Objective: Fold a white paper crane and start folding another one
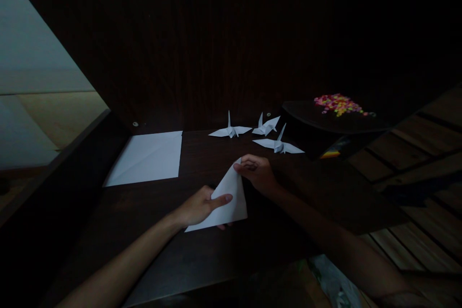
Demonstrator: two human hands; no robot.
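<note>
A folded sheet of white paper (236, 197), roughly triangular, is held above the dark tabletop. My left hand (207, 204) grips it from the left, thumb on top and fingers underneath. At the paper's upper corner, my right hand (257, 171) pinches it between thumb and fingers. Behind the hands stand three white paper cranes: one on the left (231, 131), another farther back on the right (266, 127), and a nearer one (279, 145). To the left lies a flat white sheet of paper (151, 156) with a diagonal crease.
A low curved dark shelf (306, 113) at the back right bears a heap of small colourful pieces (339, 104). Dark panels rise behind and along the left side of the table (144, 221). Wooden slats (415, 245) and a plastic bag (334, 279) show at lower right.
</note>
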